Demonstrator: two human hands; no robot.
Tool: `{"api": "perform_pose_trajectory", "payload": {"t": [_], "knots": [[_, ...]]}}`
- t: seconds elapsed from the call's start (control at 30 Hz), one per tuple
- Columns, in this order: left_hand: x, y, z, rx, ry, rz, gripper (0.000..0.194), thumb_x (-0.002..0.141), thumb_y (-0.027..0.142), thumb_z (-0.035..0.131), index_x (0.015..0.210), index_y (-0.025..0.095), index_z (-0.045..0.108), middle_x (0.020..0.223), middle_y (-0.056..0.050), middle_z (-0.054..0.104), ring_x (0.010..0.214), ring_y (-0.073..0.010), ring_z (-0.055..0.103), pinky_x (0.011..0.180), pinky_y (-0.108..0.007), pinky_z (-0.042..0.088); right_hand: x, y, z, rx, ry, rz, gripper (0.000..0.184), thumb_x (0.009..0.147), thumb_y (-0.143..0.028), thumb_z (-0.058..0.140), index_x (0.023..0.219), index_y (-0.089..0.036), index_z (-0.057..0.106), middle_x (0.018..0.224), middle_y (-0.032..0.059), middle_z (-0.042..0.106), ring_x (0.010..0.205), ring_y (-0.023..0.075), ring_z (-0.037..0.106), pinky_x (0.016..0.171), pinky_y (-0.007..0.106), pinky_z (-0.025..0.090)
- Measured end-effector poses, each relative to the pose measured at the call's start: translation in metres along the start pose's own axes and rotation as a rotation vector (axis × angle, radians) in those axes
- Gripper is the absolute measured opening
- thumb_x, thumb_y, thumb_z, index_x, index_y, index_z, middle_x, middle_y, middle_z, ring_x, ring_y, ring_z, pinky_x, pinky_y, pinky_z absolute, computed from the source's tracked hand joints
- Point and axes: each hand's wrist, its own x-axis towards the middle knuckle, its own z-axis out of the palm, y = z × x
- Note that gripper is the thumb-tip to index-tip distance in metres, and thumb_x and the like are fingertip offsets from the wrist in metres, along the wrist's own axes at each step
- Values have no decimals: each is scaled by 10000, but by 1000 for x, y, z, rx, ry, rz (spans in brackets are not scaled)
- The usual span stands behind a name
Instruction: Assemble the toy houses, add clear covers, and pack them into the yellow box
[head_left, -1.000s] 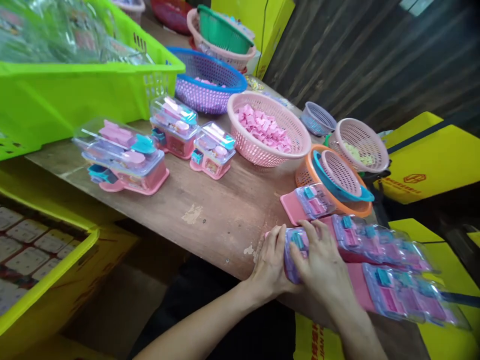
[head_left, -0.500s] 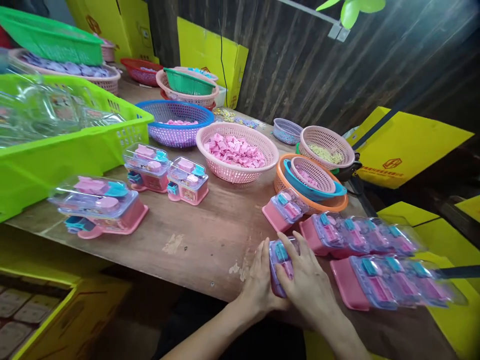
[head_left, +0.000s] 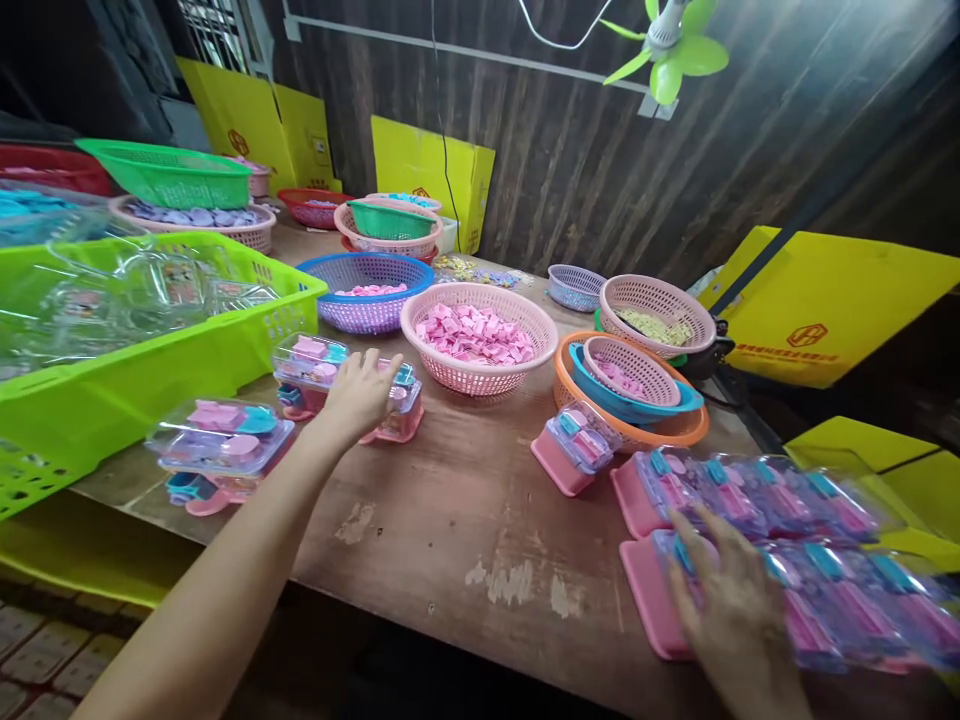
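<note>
My left hand (head_left: 362,397) reaches over one of two small pink toy cases (head_left: 406,408) with clear lids, its fingers stretched and apart; whether they touch the case is hidden. Another pink case (head_left: 296,370) stands just left of that hand, and a larger-looking one (head_left: 225,440) is nearer, beside my forearm. At the right, my slightly blurred right hand (head_left: 731,605) has its thumb and fingers around a pink toy case (head_left: 652,595) at the left end of the front row. Its palm covers much of that case's lid.
Behind stands a back row of similar cases (head_left: 720,490), with a single case (head_left: 577,450) to its left. Baskets surround the middle: a pink one (head_left: 480,385) of pink pieces, an orange one (head_left: 559,385) and a blue one (head_left: 364,310). A lime-green crate (head_left: 150,370) of clear covers fills the left.
My hands have separated. The case they both held is now at the left end of the front row under my right hand, while my left hand has swung out to the far-left cases.
</note>
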Motion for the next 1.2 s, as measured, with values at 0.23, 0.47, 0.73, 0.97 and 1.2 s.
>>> {"api": "perform_pose_trajectory", "payload": {"t": [0.23,0.47,0.73,0.97,1.2], "knots": [[-54,63,-21,-145,-154,33,725,707,561,621,1205,49,496,1047,-167,524,984,-351,513,809,-493,455,37,-141,28,801,-316,100,558,911,-349,396,1424,-298,184,1443,51,333,1274,227,385,1017,436,404],[-73,70,41,-981,-202,348,1107,634,383,743,1445,245,2,1479,-125,180,1346,-273,252,1063,-465,318,86,-173,50,856,-403,55,611,881,-457,428,1426,-260,233,1456,83,295,1352,264,242,1102,496,242],[-160,167,67,-992,-70,79,1308,502,551,762,1439,224,-91,1456,-179,174,1339,-380,189,1050,-599,240,32,-107,9,824,-602,21,527,896,-360,391,1400,-312,245,1467,19,287,1360,208,242,1124,437,239],[-181,215,94,-1015,-116,-7,1452,410,562,786,1409,180,-197,1472,-227,171,1362,-394,157,1064,-648,165,41,-100,-7,491,-559,-5,502,868,-369,435,1345,-247,337,1441,88,312,1334,242,293,1088,476,291],[-177,238,91,-1079,-91,-53,1468,389,623,757,1416,118,-163,1473,-246,154,1373,-395,109,1073,-657,116,50,-97,7,341,-507,-118,464,841,-341,482,1281,-216,405,1363,110,396,1266,246,384,1031,454,369]]}}
